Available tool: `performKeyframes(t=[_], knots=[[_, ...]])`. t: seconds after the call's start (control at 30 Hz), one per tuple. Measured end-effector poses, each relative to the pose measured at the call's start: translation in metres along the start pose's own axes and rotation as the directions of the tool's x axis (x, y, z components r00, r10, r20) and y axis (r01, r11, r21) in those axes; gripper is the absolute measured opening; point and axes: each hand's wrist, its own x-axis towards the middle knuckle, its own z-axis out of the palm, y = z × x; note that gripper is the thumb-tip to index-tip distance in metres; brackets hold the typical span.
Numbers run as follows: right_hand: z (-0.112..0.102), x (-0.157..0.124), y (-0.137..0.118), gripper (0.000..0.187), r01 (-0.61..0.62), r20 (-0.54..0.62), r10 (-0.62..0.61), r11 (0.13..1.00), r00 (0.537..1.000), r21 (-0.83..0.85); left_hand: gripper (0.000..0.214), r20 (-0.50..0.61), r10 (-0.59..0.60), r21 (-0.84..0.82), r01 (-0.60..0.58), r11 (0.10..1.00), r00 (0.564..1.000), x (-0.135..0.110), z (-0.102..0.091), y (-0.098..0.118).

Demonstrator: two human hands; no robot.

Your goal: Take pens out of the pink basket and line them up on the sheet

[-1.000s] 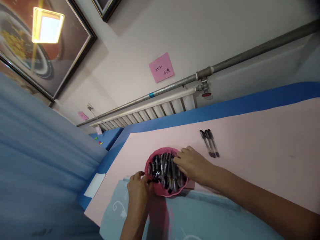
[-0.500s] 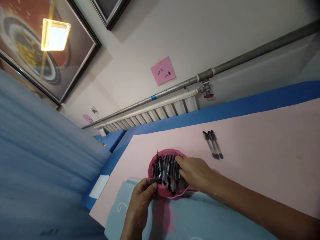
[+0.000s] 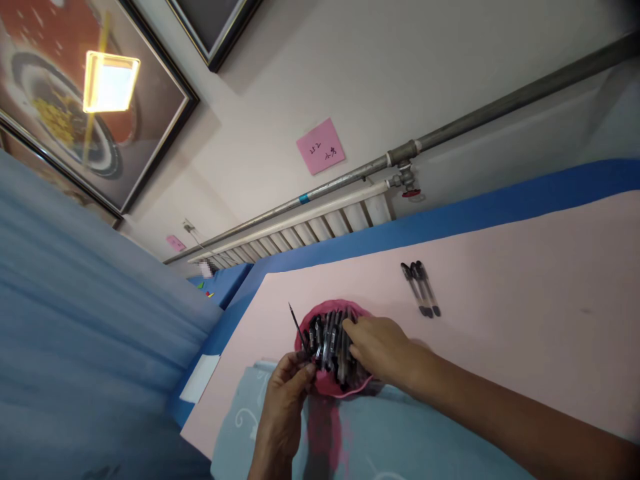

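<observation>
A pink scalloped basket (image 3: 336, 388) holds many clear pens with black caps (image 3: 327, 340). My left hand (image 3: 287, 393) is at its near left rim, thumb and fingers pinched on a thin dark pen refill (image 3: 297, 325), whose pointed end sticks up and to the left past the rim. On the right side of the basket, my right hand (image 3: 383, 347) has its fingers closed on a pen among the others; the fingertips are partly hidden. Three capped pens (image 3: 421, 289) lie side by side on the pink table cover, beyond my right hand.
The pink cover (image 3: 525, 280) lies over a blue table surface (image 3: 475, 215). Light blue patterned cloth (image 3: 400, 433) is at the near edge, below the basket. A white paper (image 3: 200, 378) lies at the left. Behind are a radiator (image 3: 320, 230), a pipe (image 3: 465, 127) and a blue curtain (image 3: 100, 320).
The refill in my left hand has tilted left, out from the pens, so more of it shows. My right hand stays at the pens. The view has shifted slightly.
</observation>
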Motion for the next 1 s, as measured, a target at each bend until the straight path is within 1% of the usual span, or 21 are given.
performKeyframes(t=[0.13, 0.27, 0.43, 0.5, 0.57, 0.63, 0.7, 0.73, 0.8, 0.83, 0.9, 0.97, 1.0], knots=[[0.001, 0.003, 0.000, 0.020, -0.018, 0.009, 0.017, 1.000, 1.000, 0.026, 0.015, 0.030, -0.009, -0.002, 0.009, 1.000, 0.999, -0.001, 0.001, 0.001], [0.007, 0.006, 0.005, 0.028, -0.052, -0.020, 0.054, 0.995, 0.998, 0.083, 0.014, 0.037, -0.022, 0.017, 0.022, 1.000, 0.999, -0.003, 0.003, 0.001], [0.012, 0.016, 0.015, 0.029, -0.108, -0.027, 0.117, 0.970, 0.993, 0.218, 0.020, -0.017, -0.010, -0.006, 0.009, 1.000, 1.000, -0.003, 0.004, 0.000], [0.009, 0.020, 0.019, 0.031, -0.134, -0.022, 0.147, 0.946, 0.989, 0.295, 0.022, -0.040, -0.006, -0.022, 0.005, 1.000, 0.999, -0.003, 0.003, 0.002], [0.004, 0.021, 0.019, 0.030, -0.136, -0.008, 0.150, 0.916, 0.989, 0.378, 0.025, -0.063, -0.003, -0.061, 0.000, 0.998, 0.998, -0.002, 0.001, 0.005], [0.000, 0.019, 0.015, 0.023, -0.105, 0.016, 0.109, 0.887, 0.994, 0.450, 0.028, -0.087, -0.010, -0.124, 0.000, 0.992, 0.996, -0.001, -0.001, 0.010], [-0.003, 0.013, 0.007, 0.014, -0.039, 0.026, 0.030, 0.856, 0.999, 0.515, 0.029, -0.111, -0.024, -0.194, 0.003, 0.981, 0.994, 0.000, -0.002, 0.015], [-0.003, 0.009, 0.002, 0.012, 0.000, 0.018, -0.012, 0.838, 1.000, 0.545, 0.029, -0.124, -0.029, -0.226, 0.000, 0.974, 0.992, 0.001, -0.002, 0.017], [-0.002, 0.001, -0.007, 0.014, 0.105, -0.036, -0.105, 0.793, 0.994, 0.600, 0.029, -0.149, -0.035, -0.282, -0.009, 0.959, 0.988, 0.001, -0.002, 0.020], [-0.001, -0.002, -0.011, 0.015, 0.157, -0.058, -0.153, 0.778, 0.986, 0.609, 0.029, -0.156, -0.037, -0.305, -0.012, 0.952, 0.987, 0.001, -0.002, 0.021], [0.001, -0.008, -0.016, 0.014, 0.234, -0.058, -0.249, 0.772, 0.967, 0.591, 0.028, -0.154, -0.043, -0.339, -0.012, 0.941, 0.987, 0.002, -0.001, 0.021], [0.003, -0.011, -0.020, 0.013, 0.261, -0.026, -0.296, 0.794, 0.955, 0.549, 0.027, -0.141, -0.049, -0.355, -0.005, 0.935, 0.989, 0.001, -0.001, 0.020], [0.003, -0.012, -0.021, 0.013, 0.260, -0.013, -0.298, 0.810, 0.955, 0.526, 0.026, -0.134, -0.051, -0.356, -0.001, 0.934, 0.990, 0.001, -0.001, 0.020]])
